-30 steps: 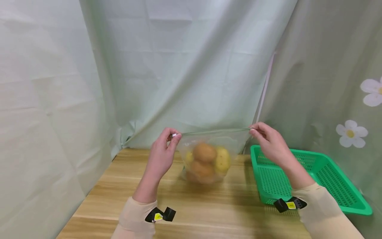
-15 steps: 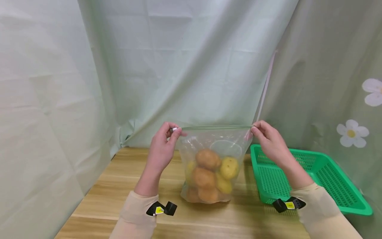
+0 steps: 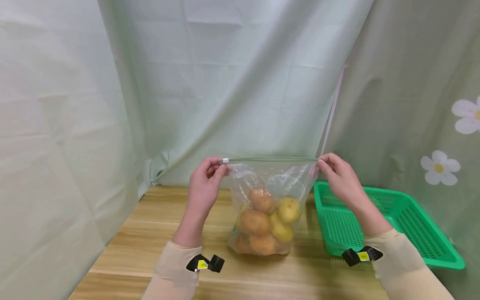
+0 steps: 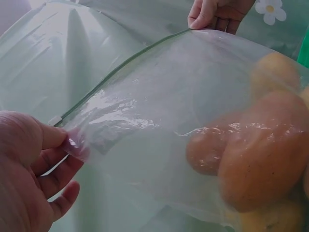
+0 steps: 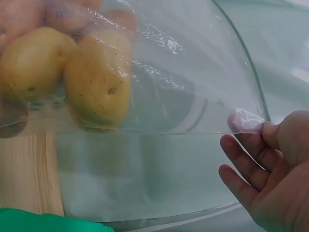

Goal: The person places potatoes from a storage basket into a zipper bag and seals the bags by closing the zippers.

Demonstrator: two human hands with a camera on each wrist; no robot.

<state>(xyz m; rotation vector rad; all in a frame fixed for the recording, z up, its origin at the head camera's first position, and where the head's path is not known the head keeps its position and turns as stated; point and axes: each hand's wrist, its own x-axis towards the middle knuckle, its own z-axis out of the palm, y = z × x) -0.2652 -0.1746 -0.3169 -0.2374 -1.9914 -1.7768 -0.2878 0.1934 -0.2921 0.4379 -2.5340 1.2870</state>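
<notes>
Clear zip bag [image 3: 268,196] stands on the table [image 3: 150,246], just left of the green basket [image 3: 378,221]. Its bottom rests on the wood; its top edge is pulled taut in a straight line between the 2 hands. Inside the bag: a heap of potatoes [image 3: 264,223], brown ones and yellower ones, piled in the lower half. Count uncertain, at least 5 visible.

Progress, as judged from the layout: the potatoes are already in the bag and the basket beside it shows nothing inside. The zip strip [image 3: 270,159] runs flat and closed-looking along the top, with the small white slider [image 3: 225,160] sitting at the bag's left end. Whether the seal is fully pressed along its whole length cannot be told from these views. The bag has not yet been let go or set aside.

Left hand [image 3: 204,187]: fingers [image 4: 50,140] curled, thumb and forefinger pinching the bag's top left corner right at the slider. Remaining fingers folded loosely beneath.

Right hand [image 3: 339,177]: thumb and forefinger pinch the bag's top right corner; the film bunches at the fingertips [image 5: 263,129]. Other fingers half-curled below, touching nothing.

Both hands are held above the table, on either side of the bag.
</notes>
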